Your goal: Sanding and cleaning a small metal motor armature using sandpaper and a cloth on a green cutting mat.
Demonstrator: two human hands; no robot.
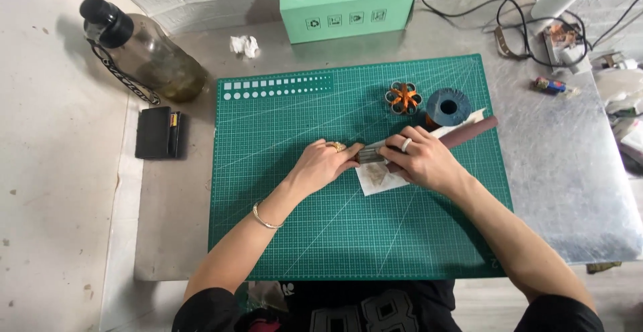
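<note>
A grey tabletop point(569, 191) against a white textured wall carries a green cutting mat point(348, 238), and the work sits near the mat's middle. There, a small ribbed grey-brown block point(372, 154) lies on a white paper scrap point(375, 179), pinched from both ends: the left hand point(325, 164) presses its fingertips against the block's left end, while the right hand point(422, 161), wearing a pale ring, closes its grip over the right part. A long reddish-brown strip point(472, 131) runs from under the right hand up and to the right, so its long axis slants toward the mat's far right corner, and the right hand is clearly the nearer of the 2 to it. Just beyond the hands stand a dark blue spool point(448, 107) and a small orange-centred ring of tubes point(404, 97), near each other but apart. Off the mat lie a black wallet point(159, 133), a dark bottle point(144, 54) and a green box point(348, 4).
</note>
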